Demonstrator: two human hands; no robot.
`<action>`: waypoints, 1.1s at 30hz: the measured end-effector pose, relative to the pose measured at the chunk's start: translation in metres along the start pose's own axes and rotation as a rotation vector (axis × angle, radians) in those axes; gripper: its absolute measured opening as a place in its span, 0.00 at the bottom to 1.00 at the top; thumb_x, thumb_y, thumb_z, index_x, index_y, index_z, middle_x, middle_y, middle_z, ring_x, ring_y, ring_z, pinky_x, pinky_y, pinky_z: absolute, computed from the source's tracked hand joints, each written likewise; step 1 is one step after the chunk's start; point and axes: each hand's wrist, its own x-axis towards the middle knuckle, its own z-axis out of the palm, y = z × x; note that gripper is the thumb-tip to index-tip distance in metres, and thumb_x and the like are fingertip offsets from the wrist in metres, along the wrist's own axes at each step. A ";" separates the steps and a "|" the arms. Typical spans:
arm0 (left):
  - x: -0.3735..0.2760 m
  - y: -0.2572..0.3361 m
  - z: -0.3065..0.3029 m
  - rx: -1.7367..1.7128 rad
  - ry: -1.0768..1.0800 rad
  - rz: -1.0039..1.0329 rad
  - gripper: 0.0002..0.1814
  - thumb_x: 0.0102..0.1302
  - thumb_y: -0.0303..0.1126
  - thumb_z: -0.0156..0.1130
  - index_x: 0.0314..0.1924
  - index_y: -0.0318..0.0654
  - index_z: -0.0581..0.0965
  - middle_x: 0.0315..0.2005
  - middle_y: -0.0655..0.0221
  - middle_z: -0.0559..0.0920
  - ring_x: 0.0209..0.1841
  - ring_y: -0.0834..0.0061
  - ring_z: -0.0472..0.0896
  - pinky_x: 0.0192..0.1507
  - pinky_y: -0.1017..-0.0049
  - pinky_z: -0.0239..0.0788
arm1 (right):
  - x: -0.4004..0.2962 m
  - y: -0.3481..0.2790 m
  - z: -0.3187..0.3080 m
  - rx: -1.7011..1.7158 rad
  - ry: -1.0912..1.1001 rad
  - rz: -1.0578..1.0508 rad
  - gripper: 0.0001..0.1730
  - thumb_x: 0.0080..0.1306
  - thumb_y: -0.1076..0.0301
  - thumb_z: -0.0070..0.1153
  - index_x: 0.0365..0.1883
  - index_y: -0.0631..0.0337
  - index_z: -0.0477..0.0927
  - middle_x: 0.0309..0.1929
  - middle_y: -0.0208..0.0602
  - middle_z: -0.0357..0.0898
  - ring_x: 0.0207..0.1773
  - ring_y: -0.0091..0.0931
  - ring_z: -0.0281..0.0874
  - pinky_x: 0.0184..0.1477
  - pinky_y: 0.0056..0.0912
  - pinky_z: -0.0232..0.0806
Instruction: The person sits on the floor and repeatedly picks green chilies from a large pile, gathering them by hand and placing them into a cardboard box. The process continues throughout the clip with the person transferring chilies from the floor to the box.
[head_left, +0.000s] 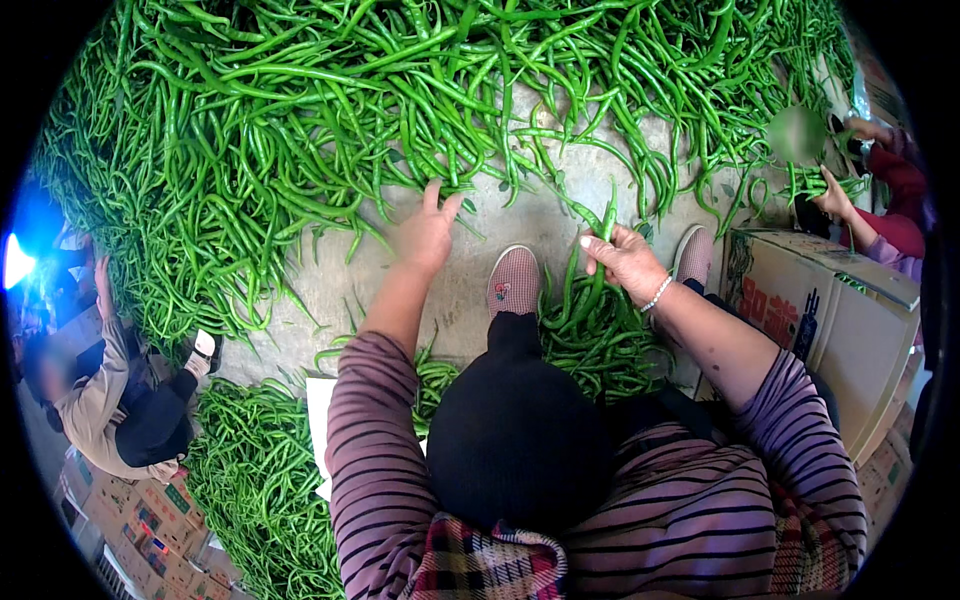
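My left hand (427, 232) reaches to the near edge of a large spread of long green chili peppers (247, 142), its fingers apart at a few peppers on the floor; its palm is blurred. My right hand (619, 259), with a beaded bracelet at the wrist, pinches a couple of green peppers (609, 217) between thumb and fingers, their tips pointing up and away from me. Below that hand, between my feet, lies a smaller heap of peppers (600, 337).
A printed cardboard box (780, 300) stands at my right. Another pepper heap (255, 480) lies at lower left, by a white sheet (319, 420). One person (112, 390) crouches at far left; another person's hand (832, 196) holds peppers at far right. My shoes (514, 277) rest on the concrete floor (465, 300).
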 end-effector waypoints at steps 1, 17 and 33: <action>0.001 -0.005 0.002 0.162 -0.054 0.050 0.20 0.58 0.26 0.55 0.52 0.50 0.73 0.54 0.62 0.71 0.48 0.58 0.77 0.45 0.61 0.73 | 0.002 -0.002 -0.002 -0.010 0.016 0.025 0.14 0.65 0.59 0.57 0.43 0.57 0.75 0.23 0.26 0.76 0.19 0.13 0.59 0.20 0.16 0.52; 0.013 0.126 -0.049 -0.507 0.370 0.417 0.14 0.57 0.32 0.62 0.44 0.45 0.73 0.35 0.65 0.78 0.29 0.63 0.80 0.29 0.67 0.74 | 0.003 -0.020 -0.005 0.301 0.098 -0.203 0.15 0.67 0.66 0.50 0.49 0.64 0.74 0.23 0.30 0.74 0.20 0.20 0.68 0.22 0.23 0.60; -0.029 0.111 -0.045 -0.659 -0.064 0.304 0.15 0.51 0.23 0.61 0.42 0.41 0.77 0.54 0.55 0.71 0.43 0.55 0.79 0.41 0.66 0.74 | 0.017 -0.046 -0.066 -0.056 0.263 -0.270 0.18 0.63 0.52 0.58 0.41 0.56 0.71 0.25 0.27 0.77 0.16 0.14 0.56 0.20 0.17 0.53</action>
